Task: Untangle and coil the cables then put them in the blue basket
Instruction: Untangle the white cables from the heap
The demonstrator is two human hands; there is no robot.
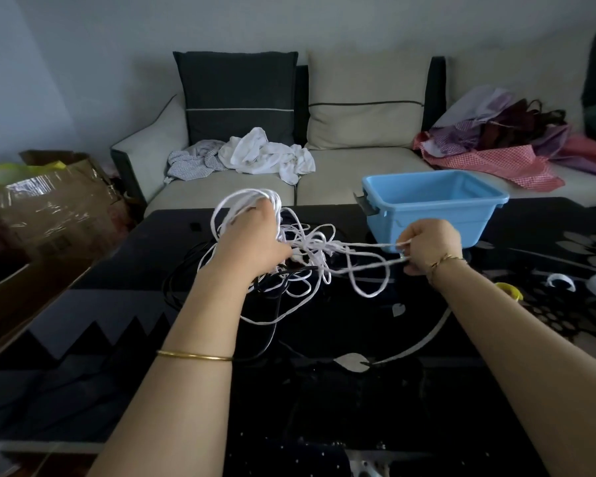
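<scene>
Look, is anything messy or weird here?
Yes. The white cable is a knotted tangle stretched between the left hand and the right hand, with a black cable mixed in. Crumpled clothes also lie on the sofa.

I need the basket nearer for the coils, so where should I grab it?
Probably the dark handle on the basket's left end, reached from the left: it juts out from the wall and faces the left hand. That hand grips white cable, so free it first.
</scene>
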